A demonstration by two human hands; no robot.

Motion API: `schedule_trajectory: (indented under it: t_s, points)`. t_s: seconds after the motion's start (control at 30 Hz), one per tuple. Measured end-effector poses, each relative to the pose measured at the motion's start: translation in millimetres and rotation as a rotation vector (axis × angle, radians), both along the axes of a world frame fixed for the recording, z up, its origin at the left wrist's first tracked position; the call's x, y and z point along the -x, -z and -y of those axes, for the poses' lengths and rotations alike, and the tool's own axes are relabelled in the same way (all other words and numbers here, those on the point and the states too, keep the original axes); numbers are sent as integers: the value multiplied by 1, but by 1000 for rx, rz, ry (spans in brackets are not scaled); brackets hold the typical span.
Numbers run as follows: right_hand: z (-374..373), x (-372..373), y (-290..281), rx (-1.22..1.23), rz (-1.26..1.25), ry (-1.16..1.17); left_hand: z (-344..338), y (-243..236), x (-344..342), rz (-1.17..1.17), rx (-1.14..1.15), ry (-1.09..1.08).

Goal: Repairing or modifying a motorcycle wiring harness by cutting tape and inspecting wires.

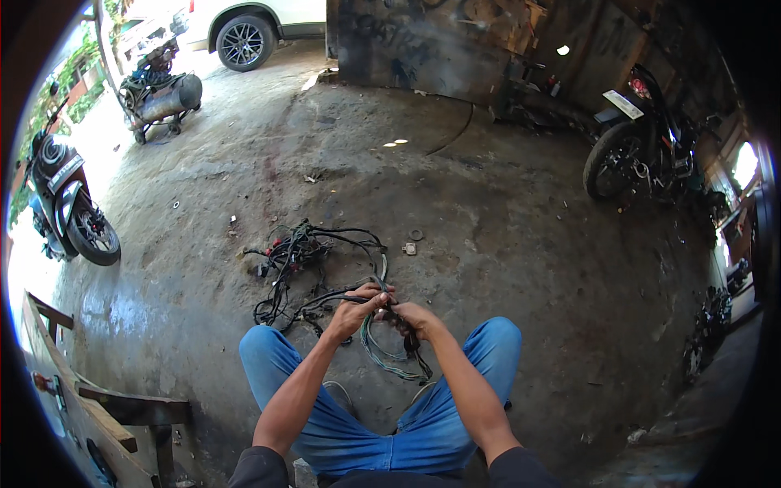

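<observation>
A wiring harness of black cables with small red parts lies tangled on the concrete floor ahead of my knees. One stretch of it rises to my hands between my knees. My left hand is closed around the black cable bundle. Close beside it, touching or nearly so, my right hand grips the same bundle with curled fingers. Below the hands hangs a loop of greenish-grey wires, with a dark connector end near my right knee. Exactly what lies between my fingertips is hidden.
On the floor past the harness are a small pale part and a ring. A scooter stands left, a motorcycle right, an air compressor and a white car farther back. A wooden bench is near left.
</observation>
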State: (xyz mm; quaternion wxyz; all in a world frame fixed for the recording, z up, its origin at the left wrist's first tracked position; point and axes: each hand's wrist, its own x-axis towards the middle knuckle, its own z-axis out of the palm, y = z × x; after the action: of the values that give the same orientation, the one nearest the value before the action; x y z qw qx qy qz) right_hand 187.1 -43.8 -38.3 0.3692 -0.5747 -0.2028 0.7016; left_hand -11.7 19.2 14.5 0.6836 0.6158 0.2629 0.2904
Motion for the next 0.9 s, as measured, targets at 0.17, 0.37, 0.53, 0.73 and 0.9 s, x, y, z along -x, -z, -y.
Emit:
schedule_trajectory:
  t_s: [0.17,0.37,0.53,0.73,0.9]
  points:
    - [2,9,-11,-16,2,-125,5,1,1,70,162,-114]
    - [17,33,-36,-549,748,428,-5,9,7,-70,196,-268]
    - [37,47,-60,-986,1232,170,-2,3,-6,-84,256,-315]
    - [26,50,-51,-1132,1252,173,-5,2,-3,-94,217,-261]
    - [25,54,-58,-1099,879,347,-11,5,4,5,321,-238]
